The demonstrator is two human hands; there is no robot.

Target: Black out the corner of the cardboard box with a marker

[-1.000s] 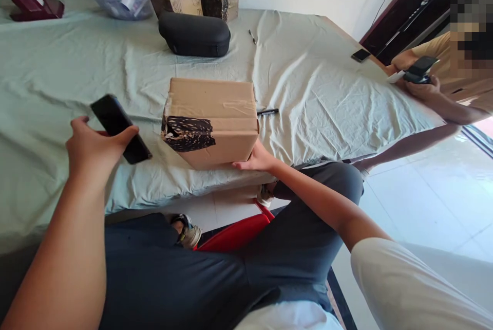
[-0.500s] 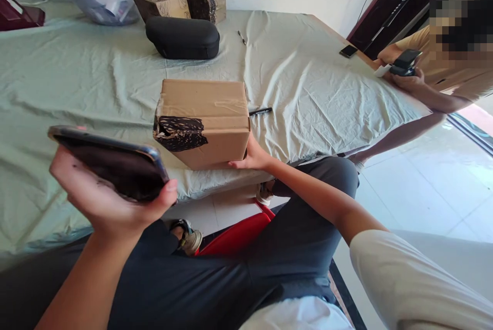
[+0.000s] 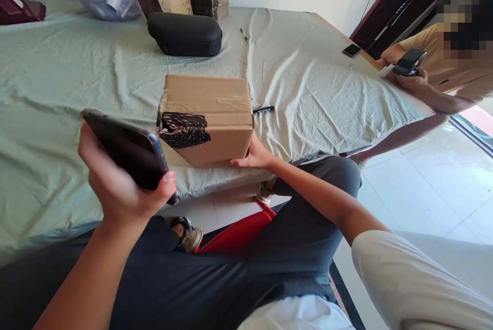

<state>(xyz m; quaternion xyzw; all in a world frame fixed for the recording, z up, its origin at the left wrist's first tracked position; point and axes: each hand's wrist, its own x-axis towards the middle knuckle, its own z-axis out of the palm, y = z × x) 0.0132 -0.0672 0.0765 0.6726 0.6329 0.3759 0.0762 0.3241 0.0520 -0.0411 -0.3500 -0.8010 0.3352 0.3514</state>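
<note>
Smartphone [image 3: 125,147]: left hand [image 3: 117,194] closes round it; black-marked cardboard box [image 3: 208,96]: part-curled right hand [image 3: 257,154] holds lower right corner

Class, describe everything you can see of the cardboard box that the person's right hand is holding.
The cardboard box is plain brown and block-shaped, its visible faces closed. Wrinkled, tape-like film shows on the upper face. Black scribbled marking covers the front left corner, where the edge looks torn. It sits near the front edge of the cloth-covered table, its underside hidden. The right hand grips its lower right corner, thumb along the bottom front.
</note>
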